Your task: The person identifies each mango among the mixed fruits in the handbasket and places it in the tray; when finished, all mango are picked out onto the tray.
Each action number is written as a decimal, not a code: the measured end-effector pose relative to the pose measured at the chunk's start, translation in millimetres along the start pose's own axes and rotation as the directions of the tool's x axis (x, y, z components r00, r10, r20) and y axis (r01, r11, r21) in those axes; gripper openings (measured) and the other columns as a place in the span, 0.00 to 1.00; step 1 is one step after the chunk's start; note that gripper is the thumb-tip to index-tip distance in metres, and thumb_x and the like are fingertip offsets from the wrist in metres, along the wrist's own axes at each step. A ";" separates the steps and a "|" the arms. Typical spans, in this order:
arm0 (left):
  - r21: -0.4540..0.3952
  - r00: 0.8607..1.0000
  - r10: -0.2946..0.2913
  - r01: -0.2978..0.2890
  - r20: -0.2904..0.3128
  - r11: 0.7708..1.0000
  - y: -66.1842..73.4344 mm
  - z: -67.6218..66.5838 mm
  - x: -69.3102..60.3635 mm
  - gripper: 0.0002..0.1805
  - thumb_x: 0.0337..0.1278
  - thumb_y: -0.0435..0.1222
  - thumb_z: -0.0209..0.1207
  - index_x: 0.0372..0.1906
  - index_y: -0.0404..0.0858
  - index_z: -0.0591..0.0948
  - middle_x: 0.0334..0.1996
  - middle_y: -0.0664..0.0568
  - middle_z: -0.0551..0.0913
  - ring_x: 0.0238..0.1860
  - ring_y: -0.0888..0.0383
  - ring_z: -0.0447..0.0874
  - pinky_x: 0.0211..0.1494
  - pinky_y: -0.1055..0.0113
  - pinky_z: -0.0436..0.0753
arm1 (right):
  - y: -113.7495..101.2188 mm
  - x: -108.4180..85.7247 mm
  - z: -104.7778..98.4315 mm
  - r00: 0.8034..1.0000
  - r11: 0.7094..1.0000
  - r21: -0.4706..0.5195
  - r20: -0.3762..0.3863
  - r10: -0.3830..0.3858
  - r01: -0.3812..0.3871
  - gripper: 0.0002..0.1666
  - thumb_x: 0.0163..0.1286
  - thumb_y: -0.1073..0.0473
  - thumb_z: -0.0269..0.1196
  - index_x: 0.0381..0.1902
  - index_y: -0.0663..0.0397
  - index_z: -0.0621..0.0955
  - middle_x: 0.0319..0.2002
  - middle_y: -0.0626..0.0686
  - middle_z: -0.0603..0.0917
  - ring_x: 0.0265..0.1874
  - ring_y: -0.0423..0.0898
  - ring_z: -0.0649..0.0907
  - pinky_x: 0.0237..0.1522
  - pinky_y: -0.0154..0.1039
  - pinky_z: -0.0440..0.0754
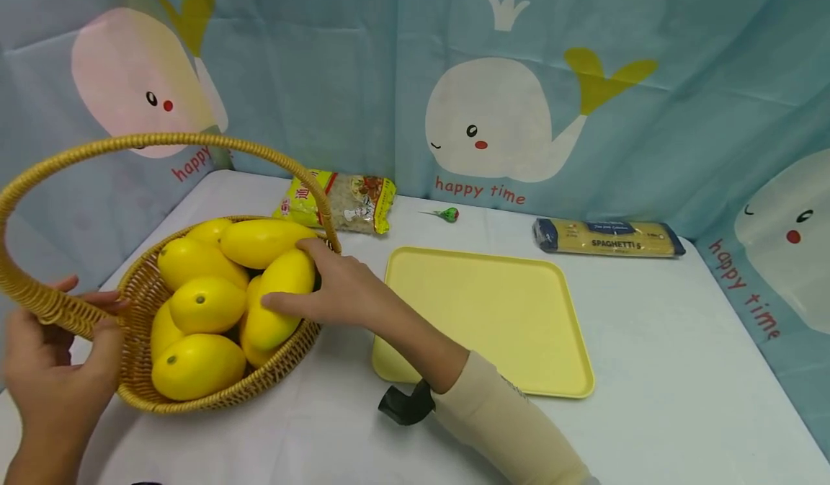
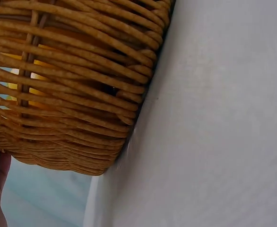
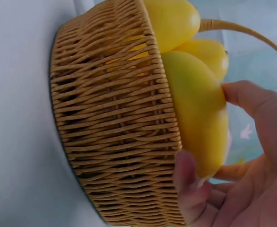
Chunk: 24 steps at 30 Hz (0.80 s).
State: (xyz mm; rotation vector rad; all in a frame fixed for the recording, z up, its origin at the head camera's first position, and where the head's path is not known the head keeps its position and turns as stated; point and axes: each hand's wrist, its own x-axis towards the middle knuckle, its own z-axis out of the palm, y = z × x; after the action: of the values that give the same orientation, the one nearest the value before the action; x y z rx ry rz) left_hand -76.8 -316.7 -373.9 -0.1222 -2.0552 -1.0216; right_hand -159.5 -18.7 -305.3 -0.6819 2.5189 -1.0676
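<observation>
A wicker basket [image 1: 285,366] with a tall arched handle [image 1: 162,140] holds several yellow mangoes [image 1: 201,366]. At the handle's left base, my left hand [image 1: 65,370] grips it; the left wrist view shows only finger edges beside the woven wall [image 2: 72,94]. Over the basket's right side, my right hand [image 1: 340,287] grips a mango [image 1: 275,312] between thumb and fingers. In the right wrist view that mango [image 3: 197,109] lies against the rim, with thumb and fingers at its two ends. The fingers on its far side are partly hidden.
Right of the basket lies a yellow tray [image 1: 480,319], partly under my right forearm. A black pipe-shaped object [image 1: 405,404] pokes out beside the sleeve. Along the back are a yellow food packet [image 1: 350,200], a green lollipop [image 1: 449,215] and a spaghetti pack [image 1: 609,238], before a curtain.
</observation>
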 end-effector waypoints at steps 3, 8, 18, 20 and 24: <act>0.017 1.000 0.007 -0.008 0.021 1.000 -0.2 -1.6 -0.8 0.34 0.58 0.21 0.48 0.71 0.40 0.67 0.50 0.74 0.76 0.47 0.76 0.78 0.56 0.81 0.74 | 3.3 1.0 0.1 1.000 0.998 0.061 0.022 -0.021 0.019 0.52 0.61 0.32 0.66 0.78 0.36 0.59 0.69 0.45 0.70 0.61 0.44 0.74 0.60 0.44 0.76; 0.022 1.000 -0.023 0.023 -0.002 0.999 0.1 -1.5 -1.9 0.34 0.57 0.20 0.49 0.71 0.40 0.69 0.49 0.73 0.77 0.48 0.75 0.78 0.59 0.79 0.74 | 11.8 -1.8 0.1 0.996 0.982 0.170 0.020 -0.088 0.083 0.54 0.59 0.37 0.71 0.78 0.31 0.57 0.68 0.42 0.69 0.54 0.42 0.78 0.55 0.40 0.78; 0.089 0.982 -0.185 0.188 -0.037 0.978 4.7 -1.2 -3.9 0.36 0.59 0.19 0.51 0.71 0.45 0.69 0.48 0.72 0.77 0.47 0.74 0.77 0.63 0.76 0.72 | 19.5 -8.7 3.3 0.973 0.887 0.400 -0.097 -0.211 0.232 0.60 0.55 0.56 0.78 0.77 0.42 0.54 0.51 0.46 0.73 0.27 0.46 0.81 0.29 0.34 0.82; 0.087 0.979 -0.198 0.201 -0.040 0.976 4.3 -1.1 -4.4 0.36 0.59 0.19 0.52 0.71 0.46 0.70 0.48 0.72 0.78 0.47 0.74 0.77 0.63 0.76 0.72 | 21.1 -9.6 3.5 0.968 0.878 0.408 -0.128 -0.215 0.249 0.59 0.54 0.58 0.78 0.76 0.44 0.55 0.50 0.47 0.73 0.28 0.45 0.81 0.30 0.34 0.82; 0.080 0.979 -0.199 0.202 -0.043 0.976 -0.5 -0.2 -6.4 0.36 0.57 0.18 0.52 0.71 0.45 0.70 0.48 0.70 0.79 0.47 0.73 0.78 0.63 0.76 0.73 | 27.7 -11.0 3.3 0.959 0.843 0.459 -0.161 -0.233 0.282 0.54 0.54 0.61 0.77 0.73 0.44 0.60 0.50 0.46 0.73 0.31 0.45 0.80 0.33 0.35 0.83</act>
State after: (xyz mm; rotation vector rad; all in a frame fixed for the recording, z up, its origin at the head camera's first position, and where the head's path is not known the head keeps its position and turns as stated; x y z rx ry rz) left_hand -72.7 -315.6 -378.7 0.1485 -2.1061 -1.0486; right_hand -157.2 2.1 -326.7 -0.8465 2.1324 -1.7803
